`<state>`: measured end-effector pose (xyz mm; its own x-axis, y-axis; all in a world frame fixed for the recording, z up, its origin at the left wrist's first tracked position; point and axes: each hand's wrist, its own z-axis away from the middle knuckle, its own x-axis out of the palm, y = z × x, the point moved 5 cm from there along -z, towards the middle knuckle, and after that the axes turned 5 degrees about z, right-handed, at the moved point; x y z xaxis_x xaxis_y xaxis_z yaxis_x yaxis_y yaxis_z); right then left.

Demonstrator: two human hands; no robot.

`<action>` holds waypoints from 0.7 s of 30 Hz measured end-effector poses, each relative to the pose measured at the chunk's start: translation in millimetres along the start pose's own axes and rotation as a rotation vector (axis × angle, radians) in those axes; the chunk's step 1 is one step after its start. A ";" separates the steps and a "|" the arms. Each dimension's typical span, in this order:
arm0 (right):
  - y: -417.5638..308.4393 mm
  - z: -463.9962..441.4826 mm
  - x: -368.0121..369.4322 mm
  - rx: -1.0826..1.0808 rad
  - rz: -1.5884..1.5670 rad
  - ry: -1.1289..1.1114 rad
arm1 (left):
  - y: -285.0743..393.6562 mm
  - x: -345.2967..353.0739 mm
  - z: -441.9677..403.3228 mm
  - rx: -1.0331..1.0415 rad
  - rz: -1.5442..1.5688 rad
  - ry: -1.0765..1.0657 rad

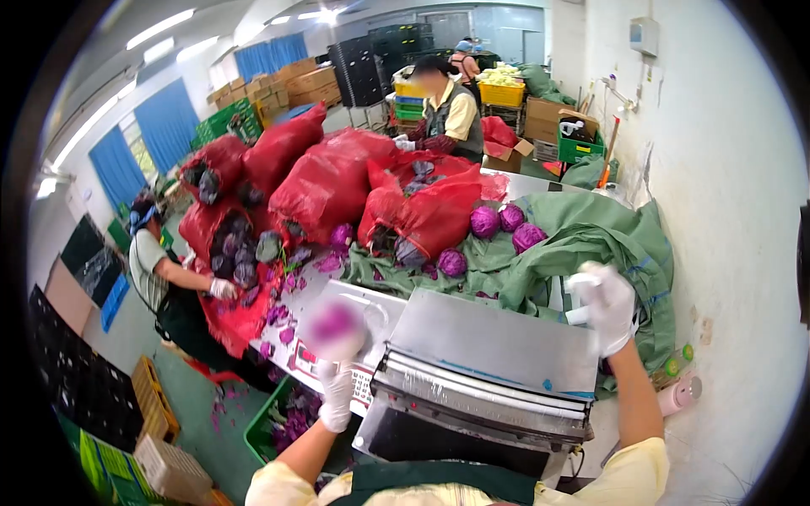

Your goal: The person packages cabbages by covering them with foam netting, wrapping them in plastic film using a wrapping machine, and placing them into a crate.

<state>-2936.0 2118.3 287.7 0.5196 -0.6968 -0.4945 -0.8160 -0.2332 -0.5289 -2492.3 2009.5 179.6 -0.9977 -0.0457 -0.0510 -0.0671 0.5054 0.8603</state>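
In the head view my left hand (337, 390), in a white glove, holds up a red cabbage (331, 325), blurred, over the weighing scale with its keypad (361, 388). My right hand (609, 308), also gloved, is raised at the right, beyond the right end of the wrapping machine (481, 388). Its fingers are curled together, and what they grip, if anything, I cannot make out. A white tube-like piece (578, 316) shows just below those fingers. The machine's flat metal plate (489, 333) lies between my hands.
Red sacks (333, 181) of cabbages are piled across the table. Loose red cabbages (484, 222) rest on green cloth (582, 232). A green crate (261, 430) with purple leaves stands below left. One co-worker (173, 270) works at left, another (451, 114) behind the sacks.
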 end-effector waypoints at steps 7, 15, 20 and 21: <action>-130.4 95.0 97.3 -0.055 0.011 -0.564 | 79.5 118.6 53.2 -0.377 0.377 -0.403; -127.9 148.7 117.2 0.577 -0.618 -0.743 | 70.2 91.3 85.5 -0.548 0.702 -0.323; -140.2 159.1 127.7 0.359 -0.192 -0.705 | 58.3 76.7 96.2 -0.593 0.647 -0.350; -140.2 162.4 132.2 0.368 -0.264 -0.718 | 57.9 73.2 94.3 -0.565 0.656 -0.335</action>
<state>-2711.7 2169.1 184.4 0.8178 -0.0223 -0.5751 -0.5753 -0.0052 -0.8179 -2570.5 2116.8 177.9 -0.7917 0.3962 0.4650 0.4405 -0.1571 0.8839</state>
